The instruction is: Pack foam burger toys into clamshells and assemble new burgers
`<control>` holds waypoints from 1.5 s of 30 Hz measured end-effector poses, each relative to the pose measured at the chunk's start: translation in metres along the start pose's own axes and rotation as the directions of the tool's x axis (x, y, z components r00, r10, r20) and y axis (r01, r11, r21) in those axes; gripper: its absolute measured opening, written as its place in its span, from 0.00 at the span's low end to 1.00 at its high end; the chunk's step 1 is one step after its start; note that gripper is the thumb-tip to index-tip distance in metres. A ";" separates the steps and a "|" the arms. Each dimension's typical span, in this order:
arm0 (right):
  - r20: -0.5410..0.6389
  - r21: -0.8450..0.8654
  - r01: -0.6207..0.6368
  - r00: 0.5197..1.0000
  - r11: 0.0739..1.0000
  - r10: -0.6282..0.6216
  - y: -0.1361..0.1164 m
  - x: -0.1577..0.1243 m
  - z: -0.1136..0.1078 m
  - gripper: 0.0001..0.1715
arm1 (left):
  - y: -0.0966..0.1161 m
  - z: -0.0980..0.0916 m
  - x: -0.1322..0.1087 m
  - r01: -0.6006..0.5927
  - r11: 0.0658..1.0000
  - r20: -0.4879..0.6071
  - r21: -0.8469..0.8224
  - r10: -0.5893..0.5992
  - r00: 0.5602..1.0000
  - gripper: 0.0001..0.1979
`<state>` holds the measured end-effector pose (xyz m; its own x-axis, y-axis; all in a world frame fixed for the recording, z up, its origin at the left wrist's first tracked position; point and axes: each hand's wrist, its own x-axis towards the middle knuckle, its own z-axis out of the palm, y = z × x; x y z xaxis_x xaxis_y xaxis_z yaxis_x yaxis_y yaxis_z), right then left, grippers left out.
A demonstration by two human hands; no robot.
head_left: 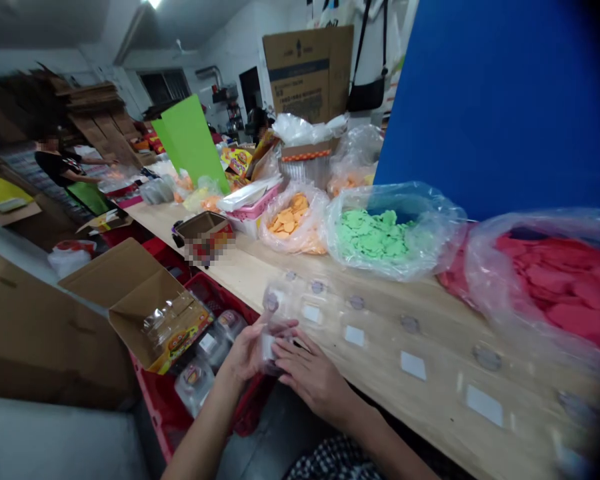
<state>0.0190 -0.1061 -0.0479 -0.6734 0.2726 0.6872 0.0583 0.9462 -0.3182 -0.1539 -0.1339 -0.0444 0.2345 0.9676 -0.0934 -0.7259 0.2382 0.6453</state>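
Observation:
My left hand is closed round the side of a small clear plastic box with a white card in it, just off the table's front edge. The fingers of my right hand press against the same box from the other side, partly covering it. Behind my hands, a row of clear open plastic packs with white cards and round grey pieces runs along the wooden table. Blur hides the exact shape of the packs.
Plastic bags of orange pieces, green pieces and red pieces line the table's back, before a blue panel. Left below stands a red crate with filled clear boxes and an open carton. Another person works far left.

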 end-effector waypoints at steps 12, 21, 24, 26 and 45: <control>-0.305 0.258 -0.319 0.869 0.912 0.390 0.008 -0.015 -0.011 0.14 | 0.008 0.016 0.006 -0.104 0.987 -0.037 -0.123 0.100 0.994 0.27; -0.277 0.336 -0.272 0.886 0.902 0.371 0.002 -0.018 -0.007 0.15 | -0.013 0.031 0.027 0.019 0.987 -0.204 -0.162 -0.053 0.977 0.23; -0.345 0.526 -0.420 0.689 0.739 0.637 0.004 -0.022 -0.013 0.10 | -0.015 0.024 0.029 0.000 0.999 -0.250 -0.032 -0.008 0.968 0.19; -0.391 0.633 -0.455 0.511 0.626 0.766 0.008 -0.025 -0.020 0.09 | 0.001 0.010 0.032 -0.036 0.994 -0.306 0.104 0.066 0.950 0.19; -0.362 0.031 -0.453 0.826 0.891 0.432 0.021 -0.044 -0.047 0.14 | 0.133 -0.115 0.150 0.350 0.261 -0.428 0.899 0.362 0.828 0.39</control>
<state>0.0849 -0.0899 -0.0539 -0.2643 0.6970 0.6666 0.3342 0.7145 -0.6146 -0.2898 0.0529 -0.0596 -0.3454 0.9233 -0.1679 0.4742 0.3261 0.8178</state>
